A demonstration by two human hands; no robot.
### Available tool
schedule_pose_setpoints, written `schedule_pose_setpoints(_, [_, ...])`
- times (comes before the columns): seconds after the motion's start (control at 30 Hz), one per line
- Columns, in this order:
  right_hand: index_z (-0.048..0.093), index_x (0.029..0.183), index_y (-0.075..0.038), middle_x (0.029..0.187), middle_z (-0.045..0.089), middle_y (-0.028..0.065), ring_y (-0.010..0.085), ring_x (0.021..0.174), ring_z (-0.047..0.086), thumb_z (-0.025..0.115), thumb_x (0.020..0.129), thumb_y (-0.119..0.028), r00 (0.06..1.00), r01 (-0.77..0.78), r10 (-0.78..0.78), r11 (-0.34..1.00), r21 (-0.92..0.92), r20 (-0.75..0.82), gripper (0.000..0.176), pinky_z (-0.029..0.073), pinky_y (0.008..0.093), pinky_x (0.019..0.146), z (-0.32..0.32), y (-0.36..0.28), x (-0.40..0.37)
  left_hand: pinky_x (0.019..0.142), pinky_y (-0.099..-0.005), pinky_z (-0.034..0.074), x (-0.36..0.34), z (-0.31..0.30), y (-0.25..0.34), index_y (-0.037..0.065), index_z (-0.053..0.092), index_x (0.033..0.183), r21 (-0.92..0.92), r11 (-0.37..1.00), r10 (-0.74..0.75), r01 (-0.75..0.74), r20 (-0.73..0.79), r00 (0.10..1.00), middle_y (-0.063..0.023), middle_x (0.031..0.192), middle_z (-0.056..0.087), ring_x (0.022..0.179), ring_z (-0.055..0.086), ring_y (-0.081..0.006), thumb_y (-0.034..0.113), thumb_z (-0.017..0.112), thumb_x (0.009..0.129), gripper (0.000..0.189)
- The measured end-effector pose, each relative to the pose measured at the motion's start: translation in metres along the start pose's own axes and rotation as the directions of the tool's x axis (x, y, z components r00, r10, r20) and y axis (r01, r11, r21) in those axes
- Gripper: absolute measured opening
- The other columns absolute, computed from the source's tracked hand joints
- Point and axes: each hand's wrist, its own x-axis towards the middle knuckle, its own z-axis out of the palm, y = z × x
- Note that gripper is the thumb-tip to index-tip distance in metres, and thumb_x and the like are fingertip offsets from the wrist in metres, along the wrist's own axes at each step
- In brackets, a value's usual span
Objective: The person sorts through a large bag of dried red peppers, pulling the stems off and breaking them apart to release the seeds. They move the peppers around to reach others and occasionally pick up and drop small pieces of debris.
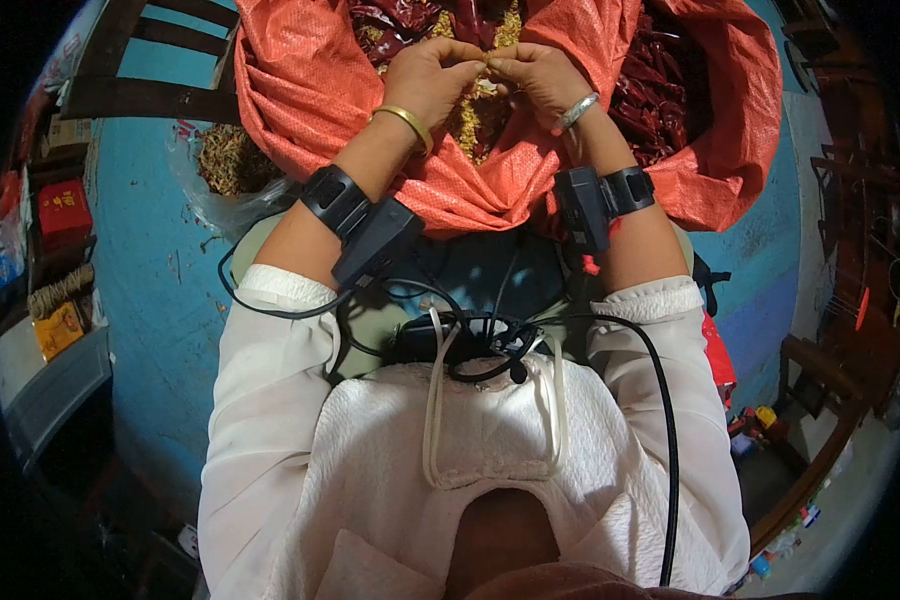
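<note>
On the head view, at upper centre of the frame, I see the left hand (432,78) and right hand (538,76) meeting fingertip to fingertip, fingers of both pinched shut on a small piece (487,66) too tiny to identify. They hold it right over the open orange woven sack (300,100), I judge so that whatever falls lands among the seeds (475,125) and dried red chillies (660,100) inside.

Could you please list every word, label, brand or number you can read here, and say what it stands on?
No text can be read in this view.
Red box with gold marks, far left: marks too blurred to read.
Yellow packet below it: print too small to read.
Orange woven sack and black wrist-strapped devices: no lettering visible.
</note>
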Motion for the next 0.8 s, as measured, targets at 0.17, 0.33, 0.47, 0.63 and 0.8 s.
schedule_pose_setpoints(0.17, [0.057,0.088,-0.002,0.074,0.057,-0.0002,0.0059,0.059,0.05,0.058,0.079,-0.015,0.997,-0.038,0.039,0.999,-0.017,0.06,0.015,0.041,0.018,0.053,0.001,-0.006,-0.004,0.062,-0.0183,0.045,0.003,0.001,-0.004,0.001,0.061,0.092,0.119,0.986,0.114,-0.114,0.007,0.994,-0.0008,0.08,0.061,0.07,0.055,-0.0057,0.01,0.062,0.076,0.019])
schedule_pose_setpoints(0.33, [0.058,0.088,-0.003,0.074,0.057,-0.0004,0.0058,0.059,0.05,0.057,0.08,-0.017,0.962,-0.106,0.068,0.985,0.135,0.263,0.016,0.04,0.0184,0.051,-0.008,-0.009,-0.005,0.061,-0.0187,0.045,0.004,-0.002,-0.002,0.001,0.061,0.09,0.158,0.978,0.137,-0.136,0.007,0.991,-0.0012,0.077,0.062,0.068,0.055,-0.0059,0.01,0.062,0.076,0.017])
schedule_pose_setpoints(0.47, [0.061,0.082,-0.001,0.072,0.059,0.0042,0.0123,0.062,0.056,0.057,0.079,-0.019,0.999,0.033,-0.033,0.996,-0.088,0.004,0.019,0.045,0.0248,0.052,-0.013,0.008,0.012,0.056,-0.0189,0.045,0.012,-0.006,-0.009,0.001,0.059,0.086,-0.031,0.999,0.037,-0.036,0.034,0.999,-0.0014,0.072,0.059,0.063,0.055,-0.0065,0.01,0.06,0.078,0.013])
schedule_pose_setpoints(0.63, [0.063,0.083,-0.008,0.082,0.06,0.0136,0.0286,0.077,0.059,0.062,0.069,-0.021,0.909,0.159,-0.412,0.202,-0.966,0.063,0.019,0.047,0.0381,0.069,-0.007,0.017,0.013,0.053,-0.0191,0.046,0.004,-0.011,-0.002,0.002,0.055,0.089,-0.398,0.909,-0.112,0.123,0.051,0.992,-0.0012,0.075,0.056,0.063,0.055,-0.0082,0.01,0.056,0.081,0.011])
schedule_pose_setpoints(0.8, [0.063,0.083,-0.008,0.083,0.058,0.0142,0.0307,0.077,0.057,0.06,0.069,-0.022,0.944,0.08,-0.322,0.004,-0.997,0.074,0.019,0.046,0.0379,0.069,0.0,0.029,0.016,0.053,-0.019,0.046,0.0,-0.019,-0.005,0.004,0.054,0.089,-0.531,0.828,-0.147,0.178,0.102,0.984,-0.001,0.077,0.055,0.065,0.055,-0.0086,0.012,0.055,0.082,0.011])
